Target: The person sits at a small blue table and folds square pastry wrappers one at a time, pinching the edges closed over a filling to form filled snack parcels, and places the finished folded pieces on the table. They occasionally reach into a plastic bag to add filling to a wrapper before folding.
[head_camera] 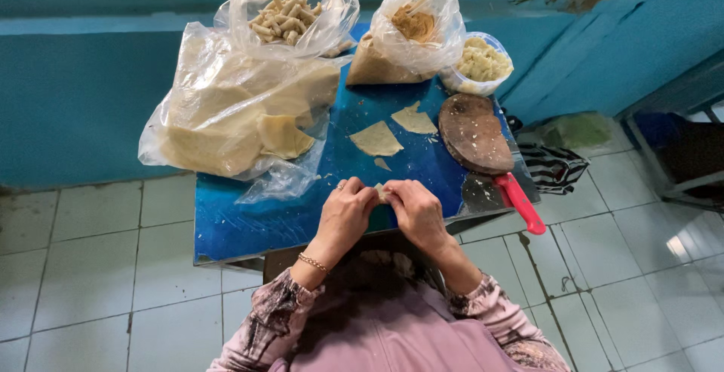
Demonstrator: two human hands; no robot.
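My left hand (345, 210) and right hand (416, 207) meet over the near edge of the blue bench (249, 225), both grips closed, fingertips pinching a small pale piece of dough (381, 191) between them. Bare bench lies to my left, out to its near left corner. Ahead lie two loose dough sheets (375, 139). At the right edge rests a round wooden board (473, 132) with a red-handled knife (519, 202) overhanging the corner. Far left sits a big clear bag of sheets (226, 115); behind it a clear bag of rolled pieces (290, 13), another with brown filling (411, 32), and a tub of pale mash (480, 63).
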